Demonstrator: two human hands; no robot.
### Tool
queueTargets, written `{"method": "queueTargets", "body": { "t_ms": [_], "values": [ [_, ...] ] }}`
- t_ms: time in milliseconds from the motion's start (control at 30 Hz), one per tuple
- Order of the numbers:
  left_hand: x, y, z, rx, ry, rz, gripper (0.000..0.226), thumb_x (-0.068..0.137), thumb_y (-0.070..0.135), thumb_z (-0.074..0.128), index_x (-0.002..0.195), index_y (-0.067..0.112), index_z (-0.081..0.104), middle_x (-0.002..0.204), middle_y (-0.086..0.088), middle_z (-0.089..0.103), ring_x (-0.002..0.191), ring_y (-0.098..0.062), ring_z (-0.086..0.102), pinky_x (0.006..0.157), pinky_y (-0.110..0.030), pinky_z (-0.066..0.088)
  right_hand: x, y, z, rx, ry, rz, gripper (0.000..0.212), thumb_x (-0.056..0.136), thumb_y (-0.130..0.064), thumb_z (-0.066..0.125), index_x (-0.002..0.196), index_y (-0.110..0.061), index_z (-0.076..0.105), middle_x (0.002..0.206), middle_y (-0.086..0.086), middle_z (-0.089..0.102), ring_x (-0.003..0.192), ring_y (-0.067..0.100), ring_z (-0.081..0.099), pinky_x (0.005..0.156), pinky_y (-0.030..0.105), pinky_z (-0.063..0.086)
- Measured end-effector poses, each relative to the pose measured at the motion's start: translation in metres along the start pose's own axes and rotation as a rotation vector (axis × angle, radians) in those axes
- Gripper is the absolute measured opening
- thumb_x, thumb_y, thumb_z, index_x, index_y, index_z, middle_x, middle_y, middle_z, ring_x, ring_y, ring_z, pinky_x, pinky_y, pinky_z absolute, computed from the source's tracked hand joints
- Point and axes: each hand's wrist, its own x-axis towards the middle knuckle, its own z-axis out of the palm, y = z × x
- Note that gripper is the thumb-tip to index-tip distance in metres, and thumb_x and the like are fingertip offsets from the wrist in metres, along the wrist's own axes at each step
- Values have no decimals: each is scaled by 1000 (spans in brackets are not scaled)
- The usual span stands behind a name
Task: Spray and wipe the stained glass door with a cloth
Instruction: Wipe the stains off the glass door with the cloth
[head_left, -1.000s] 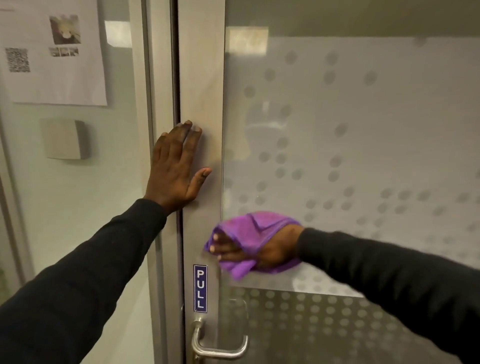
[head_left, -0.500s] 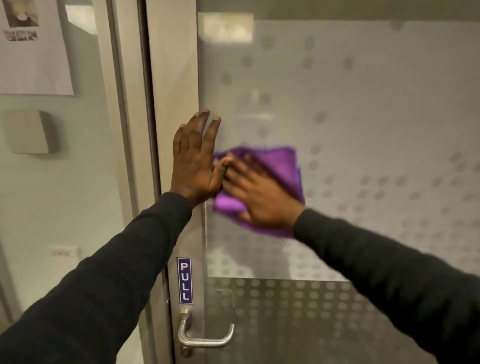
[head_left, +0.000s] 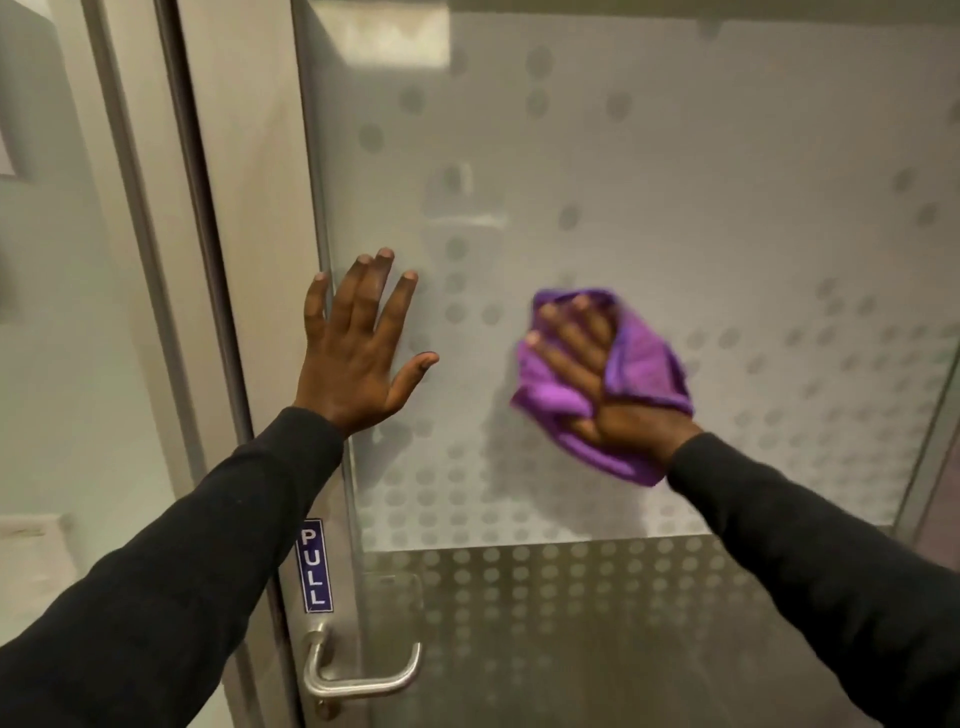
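The frosted glass door (head_left: 649, 171) with a dotted pattern fills the view in front of me. My right hand (head_left: 597, 379) presses a bunched purple cloth (head_left: 644, 364) flat against the glass at mid height. My left hand (head_left: 358, 348) lies open and flat on the glass beside the metal door frame (head_left: 260, 260), fingers spread, holding nothing. No spray bottle is in view.
A steel lever handle (head_left: 358, 675) sits low on the frame, under a blue PULL label (head_left: 315, 566). A fixed glass panel (head_left: 62, 338) stands to the left of the door. The door's right edge (head_left: 930, 467) runs down at the far right.
My right hand has swept the cloth rightward across the glass, away from the left hand. My left hand has shifted from the frame onto the glass edge.
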Motion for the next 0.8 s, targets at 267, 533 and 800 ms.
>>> {"method": "queueTargets", "body": {
  "t_ms": [267, 533, 800],
  "values": [
    [-6, 5, -3, -72, -25, -23, 81, 95, 66, 33, 156, 13, 27, 162, -17, 22, 151, -33, 18, 119, -59, 12, -106, 41, 5, 35, 542, 1068, 83, 99, -51, 45, 163, -10, 11, 171, 17, 10, 158, 37, 7, 129, 50, 4],
    [-69, 58, -5, -295, -79, 57, 79, 93, 62, 41, 151, 8, 36, 159, -20, 29, 146, -37, 27, 117, -56, 20, -107, -50, 63, 430, 689, 1690, 94, 93, -63, 31, 162, -4, 5, 172, 13, 5, 159, 36, 8, 128, 49, 8],
    [-147, 123, -24, -818, -395, 62, 74, 96, 60, 41, 150, 11, 39, 153, -11, 42, 139, -28, 41, 111, -47, 38, -68, -192, 94, 598, 353, 1237, 85, 101, -64, 31, 163, -20, -7, 167, 0, -25, 155, 17, -25, 123, 22, -17]
  ]
}}
